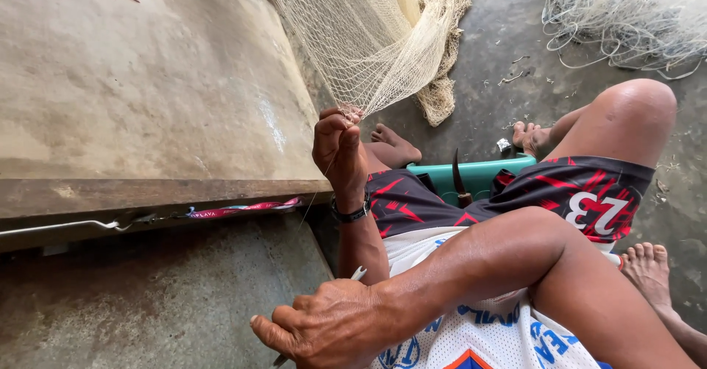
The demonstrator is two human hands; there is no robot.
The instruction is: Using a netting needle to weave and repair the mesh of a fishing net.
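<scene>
Here the left hand pinches a bunched edge of the cream mesh fishing net; below the net, the right hand grips a thin netting needle; the green plastic tub sits right of the net's gathered end.
</scene>
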